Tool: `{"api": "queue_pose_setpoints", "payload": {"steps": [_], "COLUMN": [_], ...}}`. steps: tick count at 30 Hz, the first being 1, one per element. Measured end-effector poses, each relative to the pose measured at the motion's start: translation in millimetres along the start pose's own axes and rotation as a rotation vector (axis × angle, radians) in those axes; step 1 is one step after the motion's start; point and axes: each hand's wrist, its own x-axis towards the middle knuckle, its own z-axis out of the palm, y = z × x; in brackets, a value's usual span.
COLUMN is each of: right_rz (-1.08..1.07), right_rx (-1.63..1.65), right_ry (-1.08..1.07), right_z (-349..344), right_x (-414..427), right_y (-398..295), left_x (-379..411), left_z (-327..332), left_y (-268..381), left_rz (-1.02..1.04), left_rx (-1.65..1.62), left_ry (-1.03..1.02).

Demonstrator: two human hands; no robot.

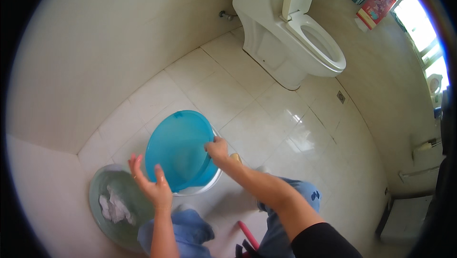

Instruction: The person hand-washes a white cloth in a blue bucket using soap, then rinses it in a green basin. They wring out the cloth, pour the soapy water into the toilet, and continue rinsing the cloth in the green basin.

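Note:
A blue plastic basin [178,147] is tilted up over a white basin [200,190], whose rim shows beneath it. My right hand [217,150] grips the blue basin's right rim. At its lower left, my left hand [153,184] is raised with wet fingers spread and nothing held. Lower left on the floor, a round green basin [98,208] holds water and a white wet cloth [116,206]. My left forearm hides part of the green basin.
A white toilet [282,40] with its lid up stands against the far wall. A floor drain [341,97] lies near the right wall. A pink handle [248,234] shows between my legs. A red box [378,6] sits near the window.

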Motion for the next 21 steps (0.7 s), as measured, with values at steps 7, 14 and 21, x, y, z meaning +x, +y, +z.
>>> {"api": "queue_pose_setpoints", "payload": {"steps": [7, 14, 21], "right_rz": [0.014, -0.051, -0.082], "right_rx": [0.275, 0.319, 0.036], "right_ry": [0.022, 0.297, 0.688], "right_z": [-87.8, -245.2, -452.8], "right_x": [3.8, -33.1, -56.1], "right_y": [-108.4, -236.6, -323.5], "left_x": [35.8, -1.4, 21.4], "left_z": [22.8, 38.9, -42.6], "left_y": [-18.8, -38.2, 55.2], "left_rz": [0.088, -0.01, -0.284], "left_rx": [0.096, 0.173, 0.134], "left_ry": [0.06, -0.162, -0.15]}}
